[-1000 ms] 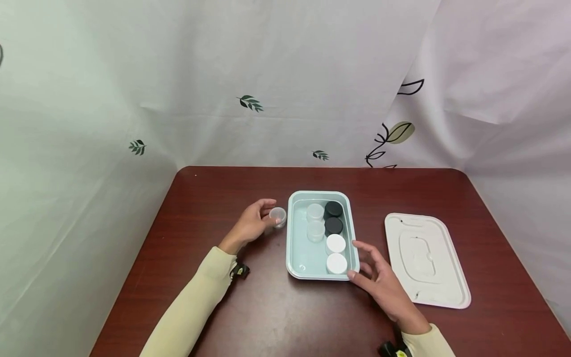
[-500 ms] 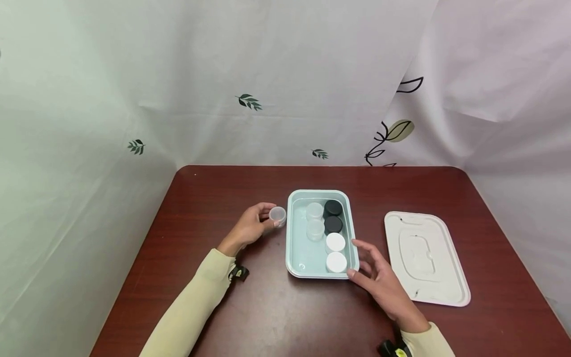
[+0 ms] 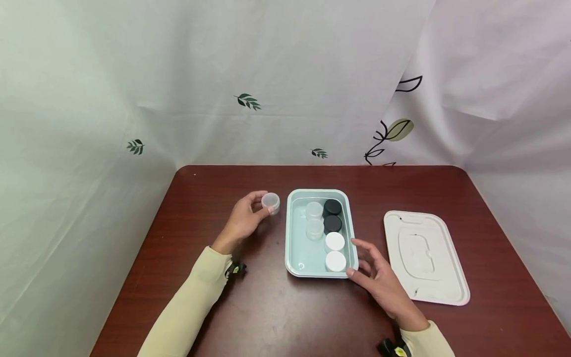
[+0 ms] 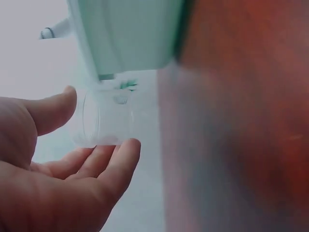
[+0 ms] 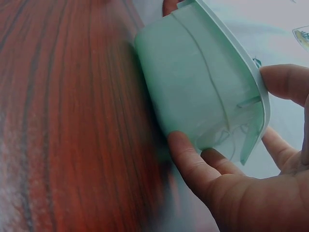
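Observation:
Between the thumb and fingers of my left hand [image 3: 243,217] is a small clear plastic jar [image 3: 270,201], held just left of the tub. In the left wrist view the clear jar [image 4: 112,118] lies sideways across the picture, above the fingers. A pale blue-green plastic tub [image 3: 301,253] stands on the table; two clear jars [image 3: 314,228], two black-lidded jars [image 3: 332,224] and two white-lidded jars [image 3: 335,261] are inside it. My right hand [image 3: 381,282] grips the tub's near right corner. The right wrist view has its thumb at the rim and fingertips against the tub wall [image 5: 188,82].
A white lid [image 3: 419,258] with a recessed oval outline lies flat on the dark red-brown table [image 3: 285,317], right of the tub. Behind and at the sides hangs a pale curtain [image 3: 285,74] with leaf prints.
My left hand has moved away from me and slightly left, carrying the clear jar with it. My right hand and the tub have stayed in place.

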### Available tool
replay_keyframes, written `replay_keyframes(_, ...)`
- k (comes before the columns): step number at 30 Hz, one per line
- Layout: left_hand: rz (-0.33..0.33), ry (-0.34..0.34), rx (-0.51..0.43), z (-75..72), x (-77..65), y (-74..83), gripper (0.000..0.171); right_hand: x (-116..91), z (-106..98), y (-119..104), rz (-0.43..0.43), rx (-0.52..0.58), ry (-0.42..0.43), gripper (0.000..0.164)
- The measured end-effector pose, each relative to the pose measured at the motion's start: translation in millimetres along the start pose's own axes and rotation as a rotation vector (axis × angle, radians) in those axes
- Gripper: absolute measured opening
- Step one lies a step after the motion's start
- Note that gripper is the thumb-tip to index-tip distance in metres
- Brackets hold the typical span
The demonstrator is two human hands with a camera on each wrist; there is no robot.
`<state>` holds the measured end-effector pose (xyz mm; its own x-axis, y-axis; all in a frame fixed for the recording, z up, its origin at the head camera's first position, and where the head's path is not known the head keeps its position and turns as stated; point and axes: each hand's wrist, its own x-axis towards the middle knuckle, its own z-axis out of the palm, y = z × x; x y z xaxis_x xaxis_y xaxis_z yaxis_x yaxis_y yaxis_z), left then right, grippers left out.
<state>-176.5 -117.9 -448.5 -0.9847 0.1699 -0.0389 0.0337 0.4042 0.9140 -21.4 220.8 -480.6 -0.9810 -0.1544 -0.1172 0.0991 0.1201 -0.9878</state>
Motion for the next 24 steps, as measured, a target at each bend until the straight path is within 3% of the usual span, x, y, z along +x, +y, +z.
replay_keyframes(4, 0.041, 0.037, -0.006, -4.7, -4.8, 16.7, 0.054, 1.7, -0.4, -0.4, -0.015, 0.002, -0.011, 0.068)
replay_keyframes(7, 0.084, 0.028, -0.015, -2.3, -10.4, 28.7, 0.056, 2.7, -0.8, -0.7, -0.021, 0.001, -0.017, 0.068)
replay_keyframes(11, 0.131, -0.033, -0.019, 8.1, -19.6, 44.0, 0.055, 3.1, -1.2, -1.6, -0.011, -0.003, -0.015, 0.068)
replay_keyframes(15, 0.119, -0.107, 0.026, 20.4, -29.6, 54.5, 0.054, 2.2, -1.2, -1.7, -0.012, -0.009, -0.013, 0.068)
replay_keyframes(24, 0.134, -0.240, 0.133, 41.9, -43.3, 62.6, 0.054, 1.6, -0.4, -1.4, -0.018, -0.010, -0.020, 0.067)
